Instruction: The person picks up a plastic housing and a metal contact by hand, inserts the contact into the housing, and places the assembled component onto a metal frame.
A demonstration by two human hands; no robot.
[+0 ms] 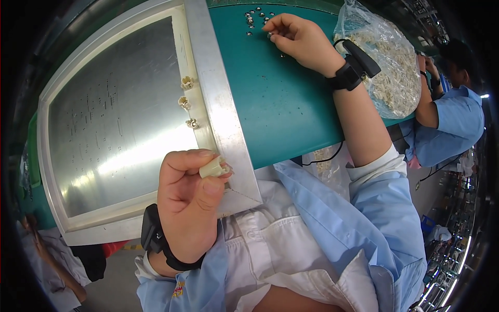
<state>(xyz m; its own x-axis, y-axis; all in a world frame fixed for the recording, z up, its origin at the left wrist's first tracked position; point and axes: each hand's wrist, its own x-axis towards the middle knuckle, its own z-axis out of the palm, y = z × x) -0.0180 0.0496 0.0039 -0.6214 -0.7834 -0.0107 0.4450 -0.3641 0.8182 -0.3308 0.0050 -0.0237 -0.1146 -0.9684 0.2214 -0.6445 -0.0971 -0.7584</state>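
My left hand (188, 200) pinches a cream plastic socket-like part (213, 167), short and tubular with a notched end, above the lower right corner of a metal-framed sheet. Over the green tabletop at the far side, my right hand (299, 39) has thumb and forefinger closed on a small shiny metal piece (270, 35). Beside those fingertips several more round, shiny metal pieces (250, 21) lie scattered. Three similar cream parts (184, 102) with notched ends stand in a row along the inner right edge of the frame.
The large silvery frame (228, 114) with its grey metal sheet (119, 114) covers the left of the green table (286, 114). A clear plastic bag (387, 62) full of cream parts sits at the right. Beyond it another person in a blue sleeve (457, 117) is at work.
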